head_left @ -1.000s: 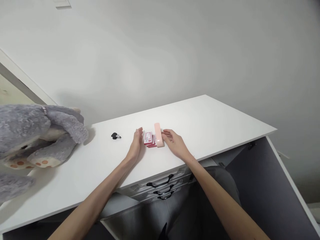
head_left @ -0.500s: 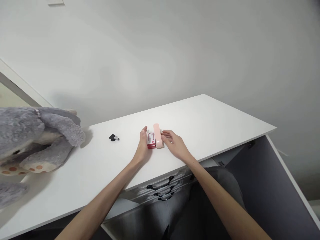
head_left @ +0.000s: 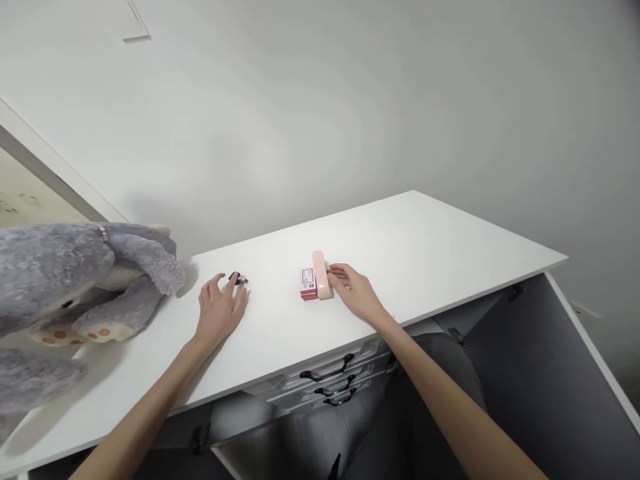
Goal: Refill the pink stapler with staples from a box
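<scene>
A pink stapler lies on the white tabletop, pressed side by side with a small red and white box. My right hand rests at the stapler's right side, its fingertips at or against it, fingers loosely extended and not wrapped around it. Further left, my left hand reaches over the table with fingers spread. Its fingertips are at a small black and silver item, partly covered by the index finger; whether they touch it I cannot tell.
A large grey plush toy sits at the table's left end. Below the front edge are drawers with black handles and an open cabinet door at right. A grey wall stands behind the white table.
My left hand has left the red and white box and moved left to the black and silver item, fingers spreading. My right hand stays beside the stapler. The view has shifted slightly.
</scene>
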Available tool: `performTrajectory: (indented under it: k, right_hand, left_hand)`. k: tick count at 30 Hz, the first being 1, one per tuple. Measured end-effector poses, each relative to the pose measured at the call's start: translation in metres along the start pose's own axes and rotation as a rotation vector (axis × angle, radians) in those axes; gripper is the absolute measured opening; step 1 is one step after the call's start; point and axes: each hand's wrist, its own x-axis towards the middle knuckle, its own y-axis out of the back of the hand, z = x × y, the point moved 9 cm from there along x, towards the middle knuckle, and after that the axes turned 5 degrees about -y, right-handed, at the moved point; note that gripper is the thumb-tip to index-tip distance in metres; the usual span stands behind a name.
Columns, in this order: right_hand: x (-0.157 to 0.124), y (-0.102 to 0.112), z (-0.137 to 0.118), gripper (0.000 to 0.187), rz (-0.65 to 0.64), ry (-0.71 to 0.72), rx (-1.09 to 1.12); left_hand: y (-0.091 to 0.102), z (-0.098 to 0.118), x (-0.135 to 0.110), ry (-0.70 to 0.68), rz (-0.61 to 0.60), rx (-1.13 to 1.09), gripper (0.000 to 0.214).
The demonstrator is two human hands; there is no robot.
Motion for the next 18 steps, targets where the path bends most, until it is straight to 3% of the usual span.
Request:
performTrajectory:
  k: [5,12,15,18]
  right_hand:
    - [0.0,0.0,0.0,0.027,0.014,0.002,-0.017]
    - [0.001,0.0,0.001,0.029,0.017,0.003,-0.031]
    - [0.002,0.001,0.001,0.028,0.02,0.003,-0.034]
    - [0.002,0.001,0.001,0.028,0.017,0.006,-0.04]
  left_hand:
    - [-0.016,0.006,0.01,0.007,-0.028,0.021,0.056]
    - [-0.039,0.046,0.032,-0.15,-0.076,-0.156,0.046]
    - [-0.034,0.055,0.038,-0.156,0.004,-0.144,0.044]
    - [-0.027,0.045,0.043,-0.033,0.122,-0.054,0.053]
